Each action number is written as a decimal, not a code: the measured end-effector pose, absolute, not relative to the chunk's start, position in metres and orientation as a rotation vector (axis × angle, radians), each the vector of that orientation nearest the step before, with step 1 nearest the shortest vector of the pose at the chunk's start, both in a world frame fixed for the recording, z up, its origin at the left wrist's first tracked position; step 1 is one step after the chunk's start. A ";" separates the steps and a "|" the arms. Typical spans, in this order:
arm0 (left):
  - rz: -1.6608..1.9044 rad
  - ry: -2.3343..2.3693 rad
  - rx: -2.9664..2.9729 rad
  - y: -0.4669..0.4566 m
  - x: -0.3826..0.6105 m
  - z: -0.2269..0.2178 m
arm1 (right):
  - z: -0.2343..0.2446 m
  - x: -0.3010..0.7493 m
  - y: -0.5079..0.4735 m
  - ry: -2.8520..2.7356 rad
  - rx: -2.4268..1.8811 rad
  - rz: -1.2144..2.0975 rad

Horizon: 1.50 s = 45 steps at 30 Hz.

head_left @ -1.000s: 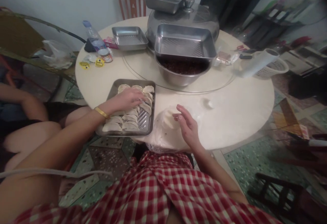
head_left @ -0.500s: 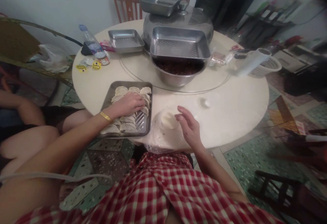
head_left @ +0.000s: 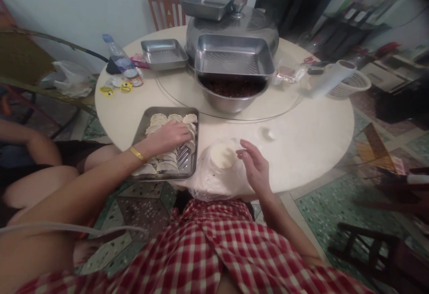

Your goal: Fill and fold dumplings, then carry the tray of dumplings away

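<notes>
Left hand: the left hand [head_left: 169, 136] lies palm down on the folded dumplings [head_left: 160, 165] in the metal tray [head_left: 193, 163]. Its fingers [head_left: 183, 129] are spread flat and narrow over the rows; whether they pinch one dumpling cannot be told.
Right hand: the right hand [head_left: 256, 169] hovers just right of the wrapper stack [head_left: 221, 155]. Its fingers [head_left: 244, 145] are loosely open and curled and hold nothing.
Dumplings: they lie in close overlapping rows that fill the left and far parts of the tray. A bare ridged patch is left at its near right corner, probably so each new piece tucks against the last.
Tray: it sits at the near left edge of the round surface [head_left: 311, 137], close to the left arm with its gold bangle [head_left: 137, 153], within easy reach.
Wrappers: the pale round stack rests on a clear plastic bag [head_left: 214, 182] at the near edge, between the tray and the right hand. The bag likely keeps the dough off the surface.
Filling: a steel bowl [head_left: 231, 101] of dark filling stands farther off at the centre, with an empty pan [head_left: 233, 59] set across its rim.
Farther off: a domed lid [head_left: 231, 28] carries another pan [head_left: 208, 1]. A small pan [head_left: 163, 52] and a water bottle [head_left: 115, 55] are at the far left, and a white basket [head_left: 351, 84] is at the right.
Another person: a bare arm and knee [head_left: 30, 151] show at the left, away from the surface.
</notes>
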State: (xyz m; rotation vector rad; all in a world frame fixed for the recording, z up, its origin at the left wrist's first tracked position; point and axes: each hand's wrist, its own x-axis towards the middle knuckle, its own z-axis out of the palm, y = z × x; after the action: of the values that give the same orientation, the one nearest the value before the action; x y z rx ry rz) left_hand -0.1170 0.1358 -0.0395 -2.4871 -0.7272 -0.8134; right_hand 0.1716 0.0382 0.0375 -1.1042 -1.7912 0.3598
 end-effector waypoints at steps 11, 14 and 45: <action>-0.948 -0.854 -2.556 0.152 -0.126 -0.059 | 0.037 0.174 0.038 -1.767 -1.125 0.382; -0.960 -0.887 -2.577 0.150 -0.125 -0.060 | 0.037 0.173 0.039 -1.759 -1.136 0.399; -0.945 -0.859 -2.743 0.146 -0.116 -0.058 | 0.037 0.177 0.037 -1.757 -1.138 0.368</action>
State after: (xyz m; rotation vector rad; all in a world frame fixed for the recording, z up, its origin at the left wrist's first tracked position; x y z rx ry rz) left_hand -0.1161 0.1456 -0.0585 -2.7426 -0.8594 -0.9453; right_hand 0.1774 0.0372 0.0373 -1.1383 -1.7574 0.3675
